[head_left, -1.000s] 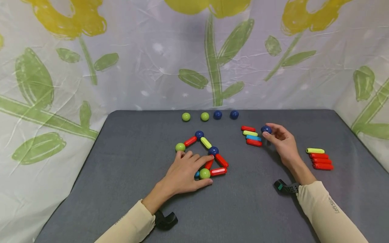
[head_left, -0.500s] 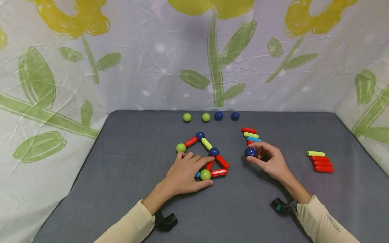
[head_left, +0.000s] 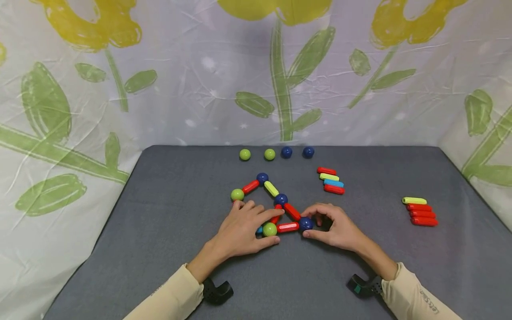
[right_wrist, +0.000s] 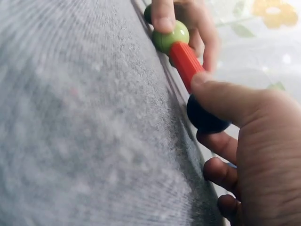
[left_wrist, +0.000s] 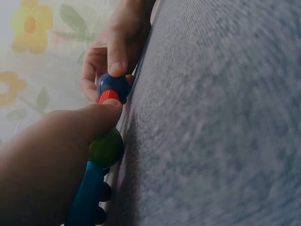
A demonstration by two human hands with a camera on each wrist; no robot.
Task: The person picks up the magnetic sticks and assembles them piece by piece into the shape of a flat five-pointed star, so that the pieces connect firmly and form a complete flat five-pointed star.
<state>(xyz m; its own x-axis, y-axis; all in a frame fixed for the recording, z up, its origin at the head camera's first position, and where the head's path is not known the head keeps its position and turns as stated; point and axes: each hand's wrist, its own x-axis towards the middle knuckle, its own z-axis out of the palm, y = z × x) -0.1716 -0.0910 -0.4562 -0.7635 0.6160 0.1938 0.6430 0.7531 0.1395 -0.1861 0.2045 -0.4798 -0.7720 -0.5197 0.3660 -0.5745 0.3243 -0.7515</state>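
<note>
navy ball [head_left: 306, 223] in pinching right hand [head_left: 335, 227], left hand [head_left: 243, 227] spread-fingered — blue rod [left_wrist: 87, 195] plain (left wrist view only)

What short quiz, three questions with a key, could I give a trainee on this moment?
1. Multiple choice: what colour is the ball that the right hand holds? A green; B blue; C red.
2. Count: how many balls lie in the row along the far edge of the table?
3. True or false: in the rightmost group, the yellow rod lies on the near side of the three red rods.

Key: 1 B; 2 four, two green and two blue; 3 false, it lies on their far side.
</note>
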